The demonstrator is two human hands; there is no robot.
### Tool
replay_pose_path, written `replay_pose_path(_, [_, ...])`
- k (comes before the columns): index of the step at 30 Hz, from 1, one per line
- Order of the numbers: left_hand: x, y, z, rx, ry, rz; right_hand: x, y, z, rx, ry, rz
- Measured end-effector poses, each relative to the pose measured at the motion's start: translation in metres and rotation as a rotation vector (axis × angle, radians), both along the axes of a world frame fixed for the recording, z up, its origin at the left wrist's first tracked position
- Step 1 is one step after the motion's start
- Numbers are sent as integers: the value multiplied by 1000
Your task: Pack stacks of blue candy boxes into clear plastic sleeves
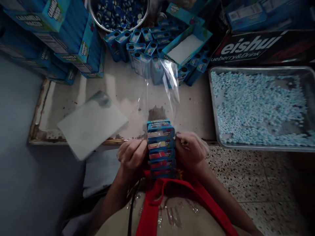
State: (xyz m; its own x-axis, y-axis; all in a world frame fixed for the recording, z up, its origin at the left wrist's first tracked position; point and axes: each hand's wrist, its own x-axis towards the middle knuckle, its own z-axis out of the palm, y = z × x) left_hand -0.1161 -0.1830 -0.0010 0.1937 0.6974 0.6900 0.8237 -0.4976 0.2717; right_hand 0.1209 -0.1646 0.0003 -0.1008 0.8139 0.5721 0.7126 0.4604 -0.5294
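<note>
A row of blue candy boxes (161, 154) labelled "CARAMELO MACIZO" lies close to my body, inside a clear plastic bag (172, 82). The bag's loose film stretches forward over the table. On the left side of the boxes, my left hand (133, 152) has its fingers closed at the bag's edge. My right hand (192, 148), in what looks like a thin clear glove, pinches the film on the opposite side. The exact fingertip contact is partly hidden on both sides.
Small blue packs (141, 64) crowd the back beside an open display box (185, 49). A metal bowl (91, 14) holds blue pieces. At right, a tray (214, 108) carries pale blue candies. Stacked boxes (83, 49) stand left, and a white sheet (91, 124) overhangs the table edge.
</note>
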Motion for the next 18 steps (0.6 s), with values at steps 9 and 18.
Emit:
replay_pose_path(9, [4, 22, -28, -327, -5, 166, -8, 10, -11, -37, 157, 11])
replay_pose_path(18, [-15, 8, -15, -496, 269, -130, 3, -8, -8, -68, 178, 172])
